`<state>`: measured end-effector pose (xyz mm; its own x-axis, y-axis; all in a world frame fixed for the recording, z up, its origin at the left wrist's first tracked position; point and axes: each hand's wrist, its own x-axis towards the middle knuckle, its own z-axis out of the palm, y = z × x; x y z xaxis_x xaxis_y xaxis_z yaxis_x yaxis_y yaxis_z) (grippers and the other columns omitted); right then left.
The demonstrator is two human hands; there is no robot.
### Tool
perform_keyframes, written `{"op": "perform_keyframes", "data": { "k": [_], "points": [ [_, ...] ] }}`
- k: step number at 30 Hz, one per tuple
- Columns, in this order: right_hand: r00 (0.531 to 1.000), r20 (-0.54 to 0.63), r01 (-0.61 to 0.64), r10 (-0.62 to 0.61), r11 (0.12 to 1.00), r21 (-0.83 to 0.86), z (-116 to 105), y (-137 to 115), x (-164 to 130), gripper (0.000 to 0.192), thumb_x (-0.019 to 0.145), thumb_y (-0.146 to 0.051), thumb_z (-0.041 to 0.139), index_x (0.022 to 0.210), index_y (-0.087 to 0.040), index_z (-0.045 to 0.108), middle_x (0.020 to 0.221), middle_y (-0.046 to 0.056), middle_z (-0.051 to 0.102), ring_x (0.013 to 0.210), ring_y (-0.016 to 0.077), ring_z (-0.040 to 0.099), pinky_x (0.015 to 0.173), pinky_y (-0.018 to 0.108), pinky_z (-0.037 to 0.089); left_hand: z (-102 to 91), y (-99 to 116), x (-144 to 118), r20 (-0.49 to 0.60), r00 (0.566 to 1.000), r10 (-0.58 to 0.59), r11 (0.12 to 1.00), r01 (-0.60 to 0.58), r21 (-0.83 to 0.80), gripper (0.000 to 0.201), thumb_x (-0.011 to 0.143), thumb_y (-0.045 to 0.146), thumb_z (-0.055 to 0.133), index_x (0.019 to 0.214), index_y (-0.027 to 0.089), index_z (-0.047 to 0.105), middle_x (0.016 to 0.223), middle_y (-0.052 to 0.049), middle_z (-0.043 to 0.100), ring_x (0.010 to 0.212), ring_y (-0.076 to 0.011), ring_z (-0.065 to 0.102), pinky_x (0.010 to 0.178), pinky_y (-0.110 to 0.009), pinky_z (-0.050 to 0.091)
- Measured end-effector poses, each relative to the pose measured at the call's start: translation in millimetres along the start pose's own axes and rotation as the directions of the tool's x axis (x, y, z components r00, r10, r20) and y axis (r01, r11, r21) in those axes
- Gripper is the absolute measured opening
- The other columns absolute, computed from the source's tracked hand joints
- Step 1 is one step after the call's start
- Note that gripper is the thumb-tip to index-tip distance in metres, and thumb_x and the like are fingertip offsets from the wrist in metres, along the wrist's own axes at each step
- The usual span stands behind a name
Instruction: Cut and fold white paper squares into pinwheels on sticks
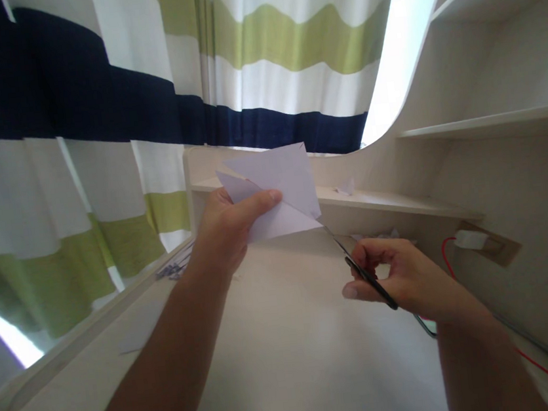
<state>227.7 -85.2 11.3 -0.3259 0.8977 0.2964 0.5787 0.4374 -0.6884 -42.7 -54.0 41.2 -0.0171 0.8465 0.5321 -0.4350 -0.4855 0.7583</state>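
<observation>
Head view:
Left hand [229, 227]: grips the folded paper [277, 195] above the tabletop [290, 349].
Right hand [405, 276]: clasps scissors [360, 268], blade tip at the paper's lower corner.

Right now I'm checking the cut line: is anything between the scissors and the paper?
Nothing visible. The scissors in the right hand point tip-first at the lower corner of the paper, which the left hand holds up.
</observation>
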Motion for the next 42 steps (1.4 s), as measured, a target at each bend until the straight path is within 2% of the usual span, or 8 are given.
{"op": "perform_keyframes", "data": {
  "k": [4, 8, 11, 18, 25, 30, 37, 42],
  "points": [
    [0.965, -0.262, 0.033, 0.0, 0.992, 0.122, -16.0, 9.0, 5.3, 0.042, 0.073, -0.049, 0.093, 0.067, -0.02, 0.063, 0.061, -0.003, 0.055, 0.057, 0.0111, 0.045, 0.051, 0.026, 0.034, -9.0, -8.2, 5.4, 0.1, 0.994, -0.053, 0.976, 0.03, 0.214, 0.028, 0.067, 0.034, 0.093, 0.089, 0.019, 0.084, 0.093, -0.009, 0.083, 0.079, -0.0252, 0.078, 0.07, -0.032, 0.062],
    [0.843, -0.538, 0.143, -0.003, 0.965, 0.218, -17.6, 7.1, 8.7, 0.027, 0.073, -0.041, 0.094, 0.074, -0.021, 0.076, 0.067, 0.002, 0.069, 0.059, 0.0152, 0.058, 0.052, 0.028, 0.044, -9.5, -22.4, 9.4, 0.436, 0.829, -0.351, 0.864, 0.106, 0.493, 0.012, 0.073, 0.031, 0.088, 0.08, 0.022, 0.085, 0.077, -0.007, 0.081, 0.064, -0.0226, 0.075, 0.056, -0.028, 0.056],
    [0.872, -0.484, 0.222, -0.068, 0.937, 0.268, -9.4, -1.0, 6.9, 0.022, 0.071, -0.037, 0.095, 0.077, -0.022, 0.08, 0.082, 0.006, 0.078, 0.069, 0.0195, 0.069, 0.063, 0.032, 0.056, -3.5, -33.2, 9.0, 0.496, 0.748, -0.44, 0.794, 0.066, 0.604, 0.009, 0.074, 0.031, 0.085, 0.079, 0.023, 0.085, 0.072, -0.006, 0.079, 0.06, -0.0231, 0.074, 0.05, -0.027, 0.053],
    [0.983, -0.183, 0.042, 0.01, 0.959, 0.28, 2.5, -6.8, 4.5, 0.031, 0.062, -0.036, 0.098, 0.077, -0.019, 0.078, 0.068, 0.002, 0.071, 0.058, 0.0147, 0.063, 0.052, 0.025, 0.053, 1.3, -44.2, 7.1, 0.561, 0.694, -0.451, 0.757, -0.034, 0.652, 0.014, 0.074, 0.034, 0.084, 0.082, 0.023, 0.085, 0.071, -0.004, 0.079, 0.06, -0.0231, 0.075, 0.046, -0.024, 0.051],
    [0.944, -0.329, 0.111, -0.003, 0.944, 0.31, 1.8, -4.5, 11.1, 0.022, 0.062, -0.027, 0.091, 0.069, -0.018, 0.073, 0.063, -0.001, 0.064, 0.055, 0.0121, 0.055, 0.05, 0.025, 0.044, -0.7, -50.0, 16.8, 0.488, 0.791, -0.369, 0.852, 0.078, 0.517, 0.023, 0.07, 0.036, 0.089, 0.086, 0.02, 0.085, 0.083, -0.008, 0.081, 0.072, -0.0248, 0.077, 0.059, -0.029, 0.059],
    [0.749, -0.662, 0.283, 0.019, 0.894, 0.346, 7.6, 7.4, 25.3, 0.02, 0.063, -0.026, 0.09, 0.07, -0.021, 0.072, 0.066, -0.002, 0.064, 0.058, 0.012, 0.053, 0.052, 0.025, 0.042, 2.0, -60.3, 25.3, 0.288, 0.932, -0.221, 0.971, 0.182, 0.155, 0.042, 0.073, 0.044, 0.089, 0.104, 0.018, 0.079, 0.09, -0.007, 0.079, 0.073, -0.0195, 0.073, 0.058, -0.027, 0.059],
    [0.551, -0.832, 0.384, 0.066, 0.865, 0.323, 28.5, 21.8, 41.0, 0.018, 0.072, -0.029, 0.085, 0.079, -0.022, 0.069, 0.075, -0.001, 0.064, 0.065, 0.0144, 0.056, 0.059, 0.027, 0.046, 16.2, -84.5, 17.5, 0.415, 0.874, -0.251, 0.966, 0.251, 0.057, 0.034, 0.077, 0.042, 0.087, 0.099, 0.017, 0.08, 0.099, -0.01, 0.078, 0.09, -0.0215, 0.073, 0.074, -0.032, 0.062],
    [0.516, -0.852, 0.436, 0.089, 0.829, 0.351, 45.3, 18.4, 45.2, 0.019, 0.074, -0.029, 0.085, 0.08, -0.02, 0.069, 0.072, -0.002, 0.062, 0.062, 0.0126, 0.057, 0.057, 0.025, 0.047, 31.7, -96.9, 6.5, 0.495, 0.86, -0.12, 0.992, 0.084, 0.096, 0.038, 0.073, 0.032, 0.091, 0.107, 0.019, 0.081, 0.113, -0.011, 0.08, 0.105, -0.0236, 0.073, 0.093, -0.032, 0.057]
  ]
}}
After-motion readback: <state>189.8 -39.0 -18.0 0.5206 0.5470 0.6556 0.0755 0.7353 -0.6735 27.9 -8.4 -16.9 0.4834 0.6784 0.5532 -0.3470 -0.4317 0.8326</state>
